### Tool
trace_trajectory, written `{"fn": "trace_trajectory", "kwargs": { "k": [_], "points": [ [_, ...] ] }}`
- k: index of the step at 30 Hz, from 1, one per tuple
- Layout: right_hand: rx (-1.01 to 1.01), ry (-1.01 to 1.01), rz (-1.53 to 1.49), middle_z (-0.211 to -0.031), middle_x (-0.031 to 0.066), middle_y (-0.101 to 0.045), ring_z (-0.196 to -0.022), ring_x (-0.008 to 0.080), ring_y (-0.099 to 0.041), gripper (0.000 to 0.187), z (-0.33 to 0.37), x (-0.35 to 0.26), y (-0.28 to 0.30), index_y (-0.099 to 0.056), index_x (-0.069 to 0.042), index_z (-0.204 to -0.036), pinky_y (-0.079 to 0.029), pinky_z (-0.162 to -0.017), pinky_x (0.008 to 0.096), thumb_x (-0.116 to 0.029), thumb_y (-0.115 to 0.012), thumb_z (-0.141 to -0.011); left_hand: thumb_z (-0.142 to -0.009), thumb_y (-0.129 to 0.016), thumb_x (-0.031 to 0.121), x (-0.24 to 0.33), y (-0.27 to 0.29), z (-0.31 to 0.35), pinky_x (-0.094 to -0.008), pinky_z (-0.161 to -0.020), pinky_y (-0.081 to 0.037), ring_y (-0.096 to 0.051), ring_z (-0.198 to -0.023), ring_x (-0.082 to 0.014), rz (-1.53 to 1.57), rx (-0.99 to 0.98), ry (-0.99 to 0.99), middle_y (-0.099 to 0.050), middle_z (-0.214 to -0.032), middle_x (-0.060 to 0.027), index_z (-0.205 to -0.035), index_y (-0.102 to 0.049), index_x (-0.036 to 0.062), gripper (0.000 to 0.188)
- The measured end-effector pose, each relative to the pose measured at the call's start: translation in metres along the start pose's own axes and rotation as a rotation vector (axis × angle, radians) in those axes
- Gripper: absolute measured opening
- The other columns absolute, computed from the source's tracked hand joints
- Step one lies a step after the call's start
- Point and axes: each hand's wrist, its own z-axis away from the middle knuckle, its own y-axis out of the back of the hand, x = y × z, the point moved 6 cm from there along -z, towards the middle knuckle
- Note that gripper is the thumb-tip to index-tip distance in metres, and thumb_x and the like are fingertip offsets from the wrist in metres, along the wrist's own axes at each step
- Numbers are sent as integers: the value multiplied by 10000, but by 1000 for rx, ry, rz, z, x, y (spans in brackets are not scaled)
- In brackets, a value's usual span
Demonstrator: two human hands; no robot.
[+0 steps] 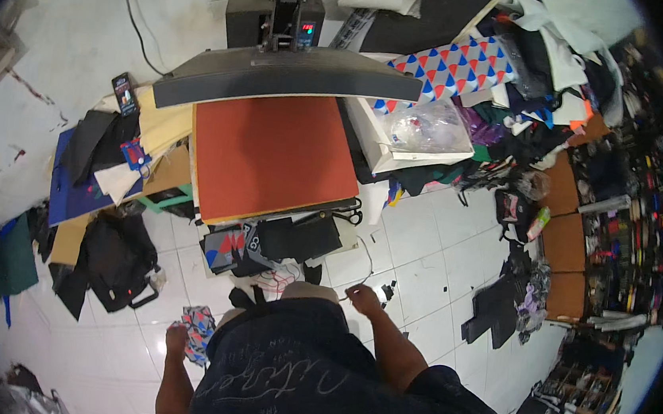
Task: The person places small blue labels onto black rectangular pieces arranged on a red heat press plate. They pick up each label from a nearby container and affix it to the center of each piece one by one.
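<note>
My left hand [177, 339] is low at the left with its fingers curled closed on the edge of a crumpled cloth [197, 330] patterned in red, blue and grey. Beside my right hip, my right hand [363, 299] is closed, and a thin cord [369, 268] curves down toward it. What those fingers hold is too small to make out. In front of me stands a heat press with a bare red-brown lower pad [273, 153] and a raised dark upper plate [288, 75]. Dark cut pieces and a patterned grey piece [222, 248] lie along its near edge.
Black scissors [351, 211] lie at the pad's near right corner. A white open box [412, 157] holds clear plastic, with patterned fabric [461, 64] behind it. Left are a phone [124, 95] and a black bag [119, 262]. Cluttered shelves [617, 226] line the right; dark scraps lie on the tiles.
</note>
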Motion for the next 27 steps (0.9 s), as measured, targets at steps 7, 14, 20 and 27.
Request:
{"fn": "trace_trajectory", "kwargs": {
  "k": [7,14,20,27],
  "points": [
    [29,68,-136,-809,130,-671,-721,251,-644,287,-85,54,80,-656,-36,-952,-506,-666,355,-305,-610,-863,-831,-588,285,105,-19,-10,-301,-484,-396,-495,-535,-130,1149,205,545,-528,-681,22,-841,-589,104,182],
    [-117,419,87,-874,134,-662,-822,294,-649,226,-94,-49,116,-637,-53,-979,-510,-737,378,-233,-623,-843,-821,-607,238,250,-20,1,-323,-650,-485,-608,-725,-191,938,178,653,-652,-820,-117,-935,-648,-32,297],
    [-98,896,352,-1129,134,-549,-1022,300,-557,503,-84,-161,65,-579,-95,-1177,-463,-843,393,-371,-697,-775,-823,-607,233,264,-23,53,-302,-595,-457,-555,-648,-154,977,215,780,-613,-750,-78,-895,-641,-23,268],
    [-71,992,574,-1172,125,-492,-1074,304,-508,659,-96,-183,46,-526,-128,-1283,-425,-897,410,-438,-713,-732,-824,-601,248,267,-32,107,-281,-528,-436,-545,-614,-137,1045,329,996,-589,-762,-52,-979,-602,-5,297]
  ]
}}
